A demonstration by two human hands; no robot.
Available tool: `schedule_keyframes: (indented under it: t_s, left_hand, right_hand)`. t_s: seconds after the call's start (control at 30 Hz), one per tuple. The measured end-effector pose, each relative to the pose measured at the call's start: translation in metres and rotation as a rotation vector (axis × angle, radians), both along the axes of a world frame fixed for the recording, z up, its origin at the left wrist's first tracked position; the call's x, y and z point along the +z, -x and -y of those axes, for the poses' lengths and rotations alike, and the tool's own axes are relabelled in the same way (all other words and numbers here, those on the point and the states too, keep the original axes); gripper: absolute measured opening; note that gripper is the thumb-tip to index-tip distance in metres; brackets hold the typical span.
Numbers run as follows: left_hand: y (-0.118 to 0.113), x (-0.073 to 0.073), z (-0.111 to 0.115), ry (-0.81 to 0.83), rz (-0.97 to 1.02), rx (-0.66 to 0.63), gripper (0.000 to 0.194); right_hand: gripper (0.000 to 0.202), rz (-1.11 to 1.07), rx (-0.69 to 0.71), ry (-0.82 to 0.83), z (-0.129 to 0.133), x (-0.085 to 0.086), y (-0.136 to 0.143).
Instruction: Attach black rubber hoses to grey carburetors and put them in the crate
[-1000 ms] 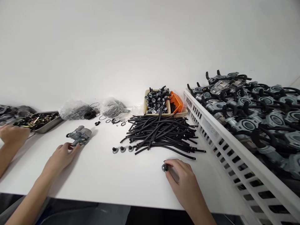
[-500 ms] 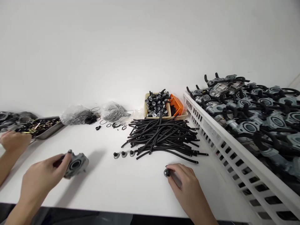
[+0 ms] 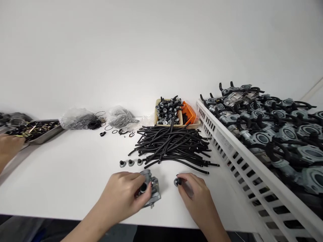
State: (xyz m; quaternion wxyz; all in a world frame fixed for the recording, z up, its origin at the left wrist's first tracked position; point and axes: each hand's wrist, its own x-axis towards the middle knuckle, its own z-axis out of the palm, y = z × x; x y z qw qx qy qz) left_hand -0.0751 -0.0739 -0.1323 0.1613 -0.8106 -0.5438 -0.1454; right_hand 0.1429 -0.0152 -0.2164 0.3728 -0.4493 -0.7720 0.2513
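My left hand [image 3: 126,193] is closed around a grey metal carburetor [image 3: 154,191], held just above the white table; the fingers cover part of its body. To its right, my right hand [image 3: 195,196] pinches a small round cap with a black rubber top [image 3: 177,182] between thumb and fingertips. A gap separates the cap from the carburetor. Three similar caps [image 3: 131,163] stand in a row on the table beyond my left hand. Behind them lies a loose pile of black rubber hoses [image 3: 174,144].
A white slotted crate [image 3: 227,148] heaped with carburetors runs along the right. At the back are a cream tray of caps [image 3: 156,114], an orange basket [image 3: 192,116] and plastic bags of rings [image 3: 78,119]. Another person's hand [image 3: 10,146] is by a metal tray of bolts [image 3: 47,134] at left.
My left hand has brought the carburetor from the left to the middle, close to my right hand, and turned it. My right hand still pinches the cap, nearly in place.
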Motion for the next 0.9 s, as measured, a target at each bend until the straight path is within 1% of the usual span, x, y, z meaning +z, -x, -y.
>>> schedule_keyframes:
  t_s: [0.07, 0.17, 0.27, 0.33, 0.4, 0.47, 0.5, 0.53, 0.6, 0.67, 0.73, 0.8, 0.83, 0.87, 0.9]
  left_hand:
    - [-0.011, -0.001, -0.010, -0.034, -0.037, -0.066, 0.034]
    - [-0.024, -0.003, -0.021, -0.053, -0.033, -0.134, 0.033]
    - [-0.032, -0.006, -0.028, -0.031, 0.032, -0.188, 0.034]
    - [-0.033, -0.009, -0.031, -0.006, 0.095, -0.221, 0.034]
    - [-0.031, -0.015, -0.031, 0.019, 0.228, -0.214, 0.029]
    - [-0.025, -0.024, -0.028, 0.033, 0.418, -0.150, 0.019]
    - [-0.021, -0.029, -0.025, 0.044, 0.515, -0.109, 0.017]
    - [-0.017, -0.035, -0.022, 0.074, 0.599, -0.074, 0.023]
    - [-0.009, -0.047, -0.015, 0.228, 0.767, -0.036, 0.052]
    - [-0.004, -0.056, -0.010, 0.466, 0.978, -0.008, 0.085]
    - [-0.001, -0.062, -0.010, 0.687, 1.177, -0.004, 0.107]
    - [-0.001, -0.063, -0.014, 0.833, 1.292, -0.051, 0.119]
    - [-0.002, -0.063, -0.017, 0.892, 1.312, -0.088, 0.120]
    - [-0.003, -0.061, -0.021, 0.943, 1.317, -0.128, 0.116]
    - [-0.005, -0.059, -0.026, 0.982, 1.316, -0.160, 0.107]
  right_hand:
    - [0.020, -0.013, 0.000, 0.002, 0.000, 0.000, 0.000]
    - [0.020, -0.027, -0.011, 0.029, 0.001, 0.000, -0.001]
    - [0.021, -0.051, -0.044, 0.072, 0.001, 0.000, -0.003]
    - [0.021, -0.082, -0.075, 0.095, 0.001, 0.000, -0.003]
    - [0.021, -0.117, -0.104, 0.122, 0.000, -0.001, -0.004]
    - [0.022, -0.145, -0.114, 0.163, -0.001, -0.001, -0.004]
    - [0.023, -0.154, -0.117, 0.185, -0.001, -0.002, -0.004]
    - [0.024, -0.159, -0.120, 0.205, -0.002, -0.002, -0.004]
    - [0.025, -0.164, -0.129, 0.227, -0.002, -0.002, -0.003]
    - [0.025, -0.170, -0.137, 0.223, -0.003, -0.003, -0.002]
    - [0.025, -0.174, -0.137, 0.225, -0.003, -0.005, -0.003]
    - [0.025, -0.173, -0.133, 0.230, -0.004, -0.007, -0.004]
    - [0.025, -0.172, -0.133, 0.233, -0.004, -0.008, -0.004]
    - [0.024, -0.173, -0.134, 0.233, -0.004, -0.009, -0.005]
    - [0.024, -0.179, -0.136, 0.231, -0.004, -0.009, -0.005]
